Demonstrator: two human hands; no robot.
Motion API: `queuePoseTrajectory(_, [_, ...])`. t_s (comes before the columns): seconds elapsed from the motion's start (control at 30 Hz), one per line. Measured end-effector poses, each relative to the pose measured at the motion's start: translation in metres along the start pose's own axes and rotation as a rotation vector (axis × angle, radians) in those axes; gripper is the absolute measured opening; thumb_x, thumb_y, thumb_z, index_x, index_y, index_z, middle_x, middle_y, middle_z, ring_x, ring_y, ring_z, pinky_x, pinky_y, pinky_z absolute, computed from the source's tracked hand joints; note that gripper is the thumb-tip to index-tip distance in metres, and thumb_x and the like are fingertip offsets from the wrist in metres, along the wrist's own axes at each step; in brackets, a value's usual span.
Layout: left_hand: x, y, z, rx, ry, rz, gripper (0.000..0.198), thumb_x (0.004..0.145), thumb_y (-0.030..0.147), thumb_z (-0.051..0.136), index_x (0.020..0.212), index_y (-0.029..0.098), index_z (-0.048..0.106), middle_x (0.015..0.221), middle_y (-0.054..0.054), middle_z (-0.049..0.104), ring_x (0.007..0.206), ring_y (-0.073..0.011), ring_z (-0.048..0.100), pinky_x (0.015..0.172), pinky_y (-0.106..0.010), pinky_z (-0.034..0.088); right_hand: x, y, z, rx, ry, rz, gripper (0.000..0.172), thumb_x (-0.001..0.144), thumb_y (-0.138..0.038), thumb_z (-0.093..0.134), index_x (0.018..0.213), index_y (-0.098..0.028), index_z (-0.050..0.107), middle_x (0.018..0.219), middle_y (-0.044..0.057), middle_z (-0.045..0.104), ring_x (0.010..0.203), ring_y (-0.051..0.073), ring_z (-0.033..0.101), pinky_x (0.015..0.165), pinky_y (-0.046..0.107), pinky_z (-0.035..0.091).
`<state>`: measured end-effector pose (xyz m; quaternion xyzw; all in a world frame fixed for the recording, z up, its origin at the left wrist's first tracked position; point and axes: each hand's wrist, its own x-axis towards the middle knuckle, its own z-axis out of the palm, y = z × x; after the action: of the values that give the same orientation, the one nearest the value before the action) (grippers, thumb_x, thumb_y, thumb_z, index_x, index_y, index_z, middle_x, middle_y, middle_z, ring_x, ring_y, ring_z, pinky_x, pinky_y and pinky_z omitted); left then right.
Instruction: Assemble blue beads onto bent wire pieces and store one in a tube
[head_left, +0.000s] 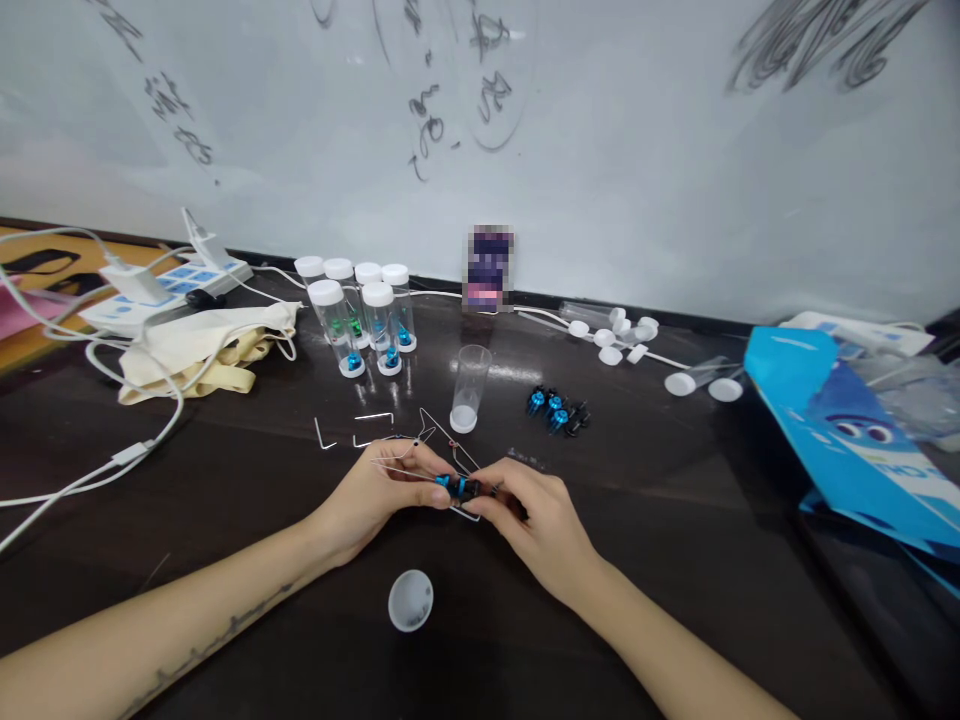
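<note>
1 blue-and-black part, small: held up between the hands, above the dark table, front of centre
1 left hand: thumb and fingers grasping the blue end of the part
1 right hand: thumb and fingertips pinched on the black end of the same part
thin bent metal wires: just beyond and around the fingers; whether either hand grips them cannot be told
3 l-shaped metal keys: lying beyond the left hand, apart from each other
1 clear tube: upright on its white base, beyond the hands
1 cluster of blue and black pieces: lying to the right of the tube
1 white cup: nearer the wearer than the hands, small dark bits inside
6 white-capped clear tubes: standing grouped at left rear, blue or green pieces inside
loose white caps: scattered at right rear, clear tubes lying among them
1 phone, screen blurred: propped against the whiteboard, which bears black writing
1 cream cloth bag: at left, before a power strip with white cables
1 blue printed bag: at far right
</note>
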<state>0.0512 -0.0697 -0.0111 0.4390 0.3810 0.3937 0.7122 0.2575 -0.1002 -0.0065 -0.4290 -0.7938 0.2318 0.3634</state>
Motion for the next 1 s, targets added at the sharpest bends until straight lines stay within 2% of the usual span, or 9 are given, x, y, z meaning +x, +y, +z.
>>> queuePoseTrajectory(0.13, [-0.0002, 0.0008, 0.0006, 0.006, 0.001, 0.004, 0.021, 0.058, 0.012, 0.087, 0.075, 0.016, 0.075, 0.072, -0.001, 0.076, 0.065, -0.0133, 0.068, 0.068, -0.024, 0.052, 0.0009, -0.0024, -0.0018, -0.007, -0.030, 0.024, 0.018, 0.097, -0.030, 0.053, 0.090, -0.018, 0.065, 0.073, 0.001, 0.063, 0.060, 0.013, 0.057, 0.059, 0.025, 0.042])
queuePoseTrajectory(0.27, [0.0005, 0.0013, 0.0015, 0.005, 0.030, 0.004, 0.021, 0.058, 0.011, 0.087, 0.075, 0.015, 0.075, 0.070, -0.002, 0.076, 0.065, -0.0143, 0.068, 0.068, -0.026, 0.053, -0.0003, -0.0011, -0.0025, 0.023, -0.013, 0.052, 0.026, 0.101, -0.033, 0.041, 0.104, -0.018, 0.063, 0.079, 0.002, 0.067, 0.060, 0.013, 0.059, 0.061, 0.025, 0.045])
queuePoseTrajectory(0.37, [0.0008, 0.0017, 0.0020, 0.004, 0.043, 0.011, 0.020, 0.058, 0.011, 0.086, 0.074, 0.015, 0.075, 0.068, -0.002, 0.075, 0.064, -0.0141, 0.067, 0.068, -0.026, 0.052, -0.0024, 0.0012, -0.0026, 0.037, 0.012, 0.035, 0.029, 0.103, -0.031, 0.036, 0.107, -0.019, 0.063, 0.084, 0.003, 0.068, 0.064, 0.013, 0.062, 0.065, 0.026, 0.046])
queuePoseTrajectory(0.73, [0.0007, 0.0009, 0.0012, -0.006, 0.032, 0.016, 0.020, 0.059, 0.010, 0.086, 0.075, 0.015, 0.075, 0.067, -0.001, 0.075, 0.064, -0.0132, 0.067, 0.068, -0.024, 0.053, -0.0023, 0.0018, -0.0022, 0.035, 0.027, 0.022, 0.030, 0.103, -0.030, 0.036, 0.108, -0.019, 0.063, 0.084, 0.005, 0.069, 0.076, 0.017, 0.065, 0.069, 0.028, 0.047])
queuePoseTrajectory(1.0, [0.0009, 0.0010, 0.0016, -0.003, 0.041, 0.007, 0.020, 0.058, 0.011, 0.086, 0.075, 0.015, 0.075, 0.069, -0.002, 0.076, 0.064, -0.0139, 0.068, 0.068, -0.025, 0.054, -0.0021, 0.0011, -0.0022, 0.038, 0.000, 0.048, 0.033, 0.103, -0.033, 0.034, 0.103, -0.019, 0.064, 0.083, 0.004, 0.067, 0.068, 0.015, 0.061, 0.065, 0.027, 0.045])
